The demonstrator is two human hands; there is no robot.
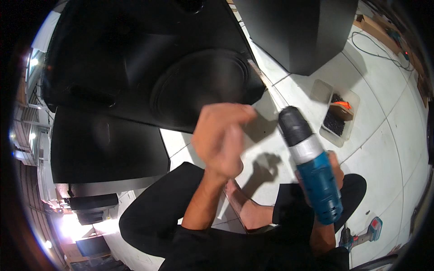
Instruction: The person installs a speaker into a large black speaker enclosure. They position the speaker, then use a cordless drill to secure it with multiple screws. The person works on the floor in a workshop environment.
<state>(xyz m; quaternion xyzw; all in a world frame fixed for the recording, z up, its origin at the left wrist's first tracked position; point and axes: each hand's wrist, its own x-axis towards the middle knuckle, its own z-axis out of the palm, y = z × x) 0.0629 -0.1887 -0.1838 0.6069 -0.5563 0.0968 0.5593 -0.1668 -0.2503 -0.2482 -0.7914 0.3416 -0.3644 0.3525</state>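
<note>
My right hand [335, 168] grips a blue cordless drill [319, 185] with a silver collar and black chuck. The chuck points up and away from me, and I cannot make out a bit in it. My left hand [220, 141] is raised in front of a large black speaker cabinet [135, 58], left of the drill. Its fingers are curled and blurred; anything pinched in them is too small or hidden to name. On the cabinet's face, a round black speaker cone [194, 86] lies just beyond the left hand.
A clear plastic box [347, 131] of dark screws, with an orange item, sits on the white tiled floor [379, 158]. Another black cabinet [294, 36] stands far right, and one [108, 149] at left. A second drill [361, 237] lies near my right knee; a cable [377, 49] trails behind.
</note>
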